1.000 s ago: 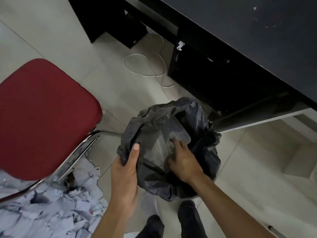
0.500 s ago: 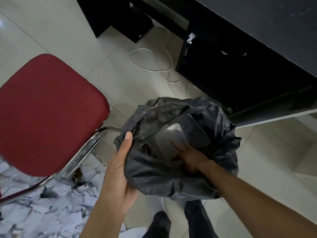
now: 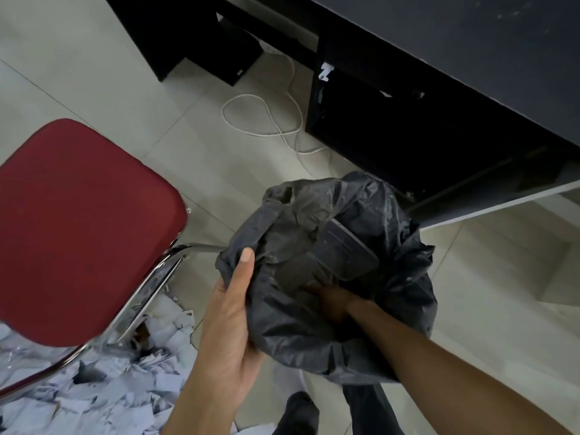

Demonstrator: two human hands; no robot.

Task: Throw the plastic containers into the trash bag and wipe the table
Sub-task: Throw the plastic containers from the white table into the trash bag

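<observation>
Black trash bag sits open on the tiled floor, just in front of the dark table. Inside it: one clear plastic container, tilted, one corner up toward the table; possibly a second clear piece beside it at lower left, cannot tell if separate container or lid. Rest of the bag's contents are hidden in shadow.

Left hand is clamped on the near-left rim of the bag, thumb lying up along the outside, fingers hidden behind the plastic, holding the mouth open. Right hand is down inside the bag, touching the lower edge of the container; fingers are dark and partly hidden, so cannot tell whether it grips the container or just rests against it. The two hands are apart, the bag wall between them.

Counts: one bag, one sure container, one red-cushioned chair with chrome frame to the left of the bag, one white cable looped on the floor near the table's dark cabinet. A pile of torn white paper scraps under the chair, too many to count. The person's dark trouser legs show at the bottom edge.

No readable writing or brand on bag, container or scraps.
</observation>
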